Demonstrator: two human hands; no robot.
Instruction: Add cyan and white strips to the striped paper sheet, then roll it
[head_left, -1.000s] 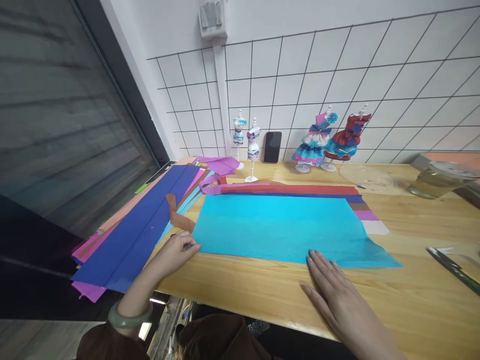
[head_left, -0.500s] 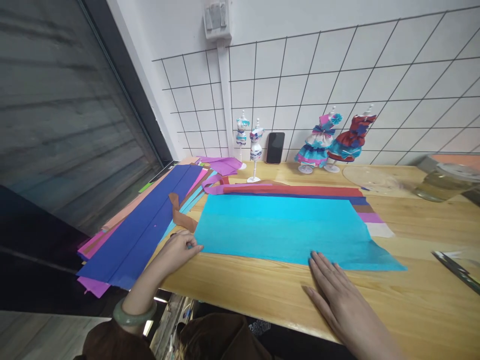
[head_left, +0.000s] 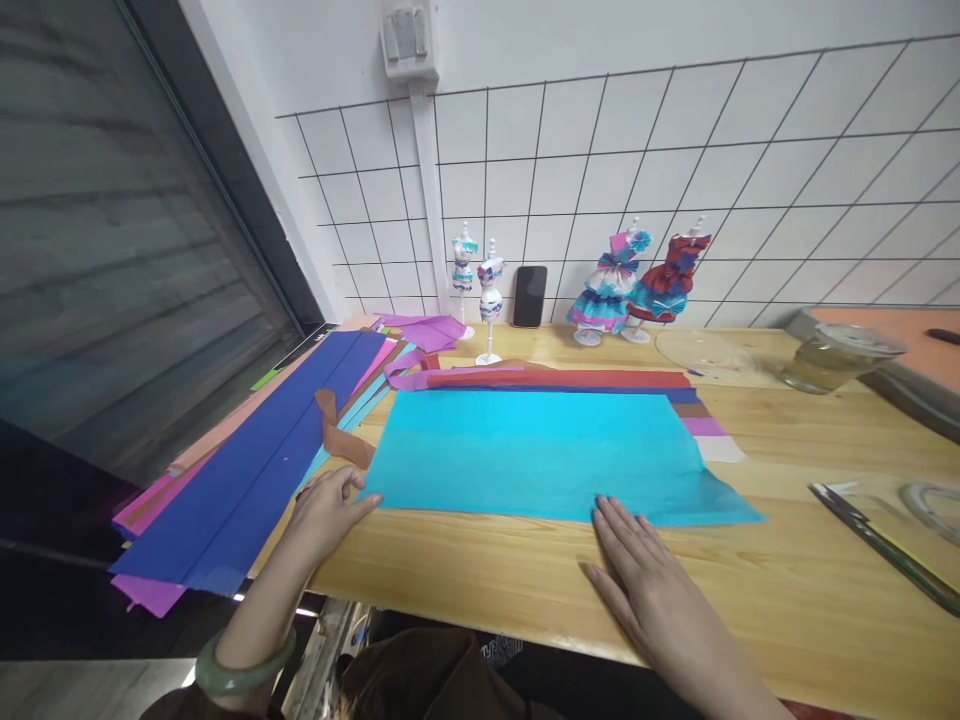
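A wide turquoise paper sheet (head_left: 525,450) lies flat on the wooden table, its right corner drawn out to a point. Red, blue, brown, purple and white strips (head_left: 555,378) show from under its far and right edges. My left hand (head_left: 326,510) is at the sheet's near left corner, fingers curled with thumb and fingertips at the edge; whether paper is between them is hard to tell. My right hand (head_left: 645,575) rests flat, fingers stretched out, fingertips on the sheet's near edge. A brown strip (head_left: 341,435) curls beside the left corner.
Dark blue sheets (head_left: 255,460) over a colored pile lie left. Behind stand small dress forms (head_left: 490,290), a phone (head_left: 529,296) and dressed forms (head_left: 607,290). Right are a lidded cup (head_left: 832,360), scissors (head_left: 885,545) and a tape roll (head_left: 934,508). The table's front edge (head_left: 480,622) is near.
The view has shifted to the right, so the table things appear farther left and more shows at the right. Both hands keep nearly the same places at the sheet.
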